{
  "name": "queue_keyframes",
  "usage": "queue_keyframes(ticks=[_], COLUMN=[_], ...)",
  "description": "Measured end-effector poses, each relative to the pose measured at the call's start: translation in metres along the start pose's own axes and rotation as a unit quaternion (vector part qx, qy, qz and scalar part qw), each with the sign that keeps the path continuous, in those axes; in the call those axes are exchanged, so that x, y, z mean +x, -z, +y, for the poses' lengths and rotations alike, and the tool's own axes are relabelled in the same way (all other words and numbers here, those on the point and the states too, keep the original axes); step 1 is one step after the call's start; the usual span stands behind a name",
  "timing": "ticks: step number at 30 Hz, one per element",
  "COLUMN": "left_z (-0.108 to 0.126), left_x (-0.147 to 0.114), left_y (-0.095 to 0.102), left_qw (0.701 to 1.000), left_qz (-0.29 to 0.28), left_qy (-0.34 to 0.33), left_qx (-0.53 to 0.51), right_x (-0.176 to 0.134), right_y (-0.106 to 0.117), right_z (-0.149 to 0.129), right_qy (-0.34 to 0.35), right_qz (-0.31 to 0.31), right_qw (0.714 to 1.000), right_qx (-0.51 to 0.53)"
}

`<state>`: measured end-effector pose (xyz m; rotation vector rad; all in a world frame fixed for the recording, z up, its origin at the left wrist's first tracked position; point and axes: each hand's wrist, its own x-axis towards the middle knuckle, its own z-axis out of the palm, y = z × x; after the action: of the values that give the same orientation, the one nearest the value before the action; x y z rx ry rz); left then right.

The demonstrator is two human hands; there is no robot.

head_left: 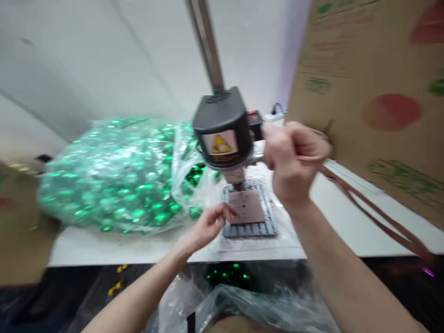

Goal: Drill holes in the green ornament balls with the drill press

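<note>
Machine head (222,124) matt plastic; post (208,46) glossy metal.

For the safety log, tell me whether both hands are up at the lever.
No: the right hand is closed at the lever, while the left hand is down by the pinkish plate.

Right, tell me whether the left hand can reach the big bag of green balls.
Probably yes: the bag lies just beyond and left of the left hand, with nothing visible standing between them.
</note>
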<state>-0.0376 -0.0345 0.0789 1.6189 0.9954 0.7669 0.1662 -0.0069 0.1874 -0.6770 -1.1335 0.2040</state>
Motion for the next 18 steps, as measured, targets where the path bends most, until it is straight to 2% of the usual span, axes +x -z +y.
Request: queue_keyframes(ticks=[2, 3, 4, 6, 8, 11, 15, 18], left_z=[0.006, 0.007, 0.008, 0.005, -0.003, -0.020, -0.040, -0.045], left_x=[0.011, 0.017, 0.024, 0.042, 0.061, 0.087, 0.105, 0.108], left_y=[0.046, 0.065, 0.081, 0.104, 0.114, 0.119, 0.122, 0.125], left_qw=[0.983, 0.967, 0.952, 0.939, 0.936, 0.932, 0.937, 0.946], left_qz=[0.137, 0.185, 0.215, 0.230, 0.221, 0.218, 0.233, 0.249], left_qy=[-0.055, -0.069, -0.071, -0.033, 0.038, 0.112, 0.135, 0.125], left_qx=[0.112, 0.163, 0.204, 0.255, 0.273, 0.266, 0.222, 0.166], right_x=[-0.001, -0.001, -0.002, -0.002, -0.002, -0.002, -0.001, -0.001], right_y=[-0.002, -0.003, -0.003, -0.003, -0.002, -0.001, -0.002, -0.002], right_z=[0.005, 0.007, 0.008, 0.009, 0.008, 0.008, 0.010, 0.010], right_qy=[-0.018, -0.023, -0.024, -0.017, -0.012, -0.009, -0.005, -0.004], right_qz=[0.022, 0.028, 0.033, 0.040, 0.045, 0.052, 0.055, 0.054], right_qw=[0.997, 0.995, 0.994, 0.993, 0.994, 0.995, 0.996, 0.995], right_qx=[0.076, 0.096, 0.103, 0.107, 0.098, 0.080, 0.076, 0.080])
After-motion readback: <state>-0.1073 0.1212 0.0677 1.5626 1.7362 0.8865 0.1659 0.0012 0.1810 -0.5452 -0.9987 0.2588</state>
